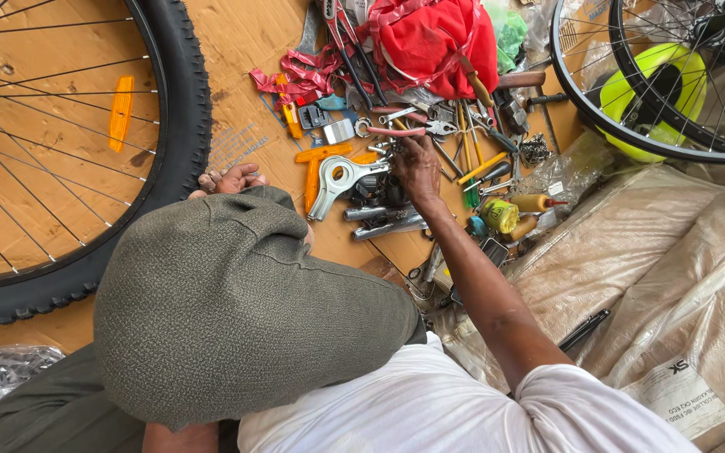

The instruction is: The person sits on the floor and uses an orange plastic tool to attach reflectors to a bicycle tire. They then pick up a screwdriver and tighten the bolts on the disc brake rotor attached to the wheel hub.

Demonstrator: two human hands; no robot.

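Head view looks straight down over a bent knee in grey-green cloth, with a heap of bike tools spread on the cardboard floor beyond it. Right hand (417, 166) is stretched out into the heap, back of the hand up, fingers curled down among the metal parts – whether the grip is pinching anything I cannot tell, since the fingertips are hidden under the hand. Just beyond the knuckles lie red-handled pliers (404, 130), long axis running left to right across the reach. Touching the hand on its left side is a silver wrench (341, 178), its axis slanting from lower left up toward the hand. Nearer the body, just under the wrist, lie two steel tubes (383, 220), roughly crosswise.

Left hand (230, 179) rests on the far side of the knee, fingers loosely bent and holding nothing, next to the black tyre (185, 109) of a big wheel – well apart from the tools. So the right hand is much the nearer one to the pile. A red bag (430, 38) sits at the far end of the heap.
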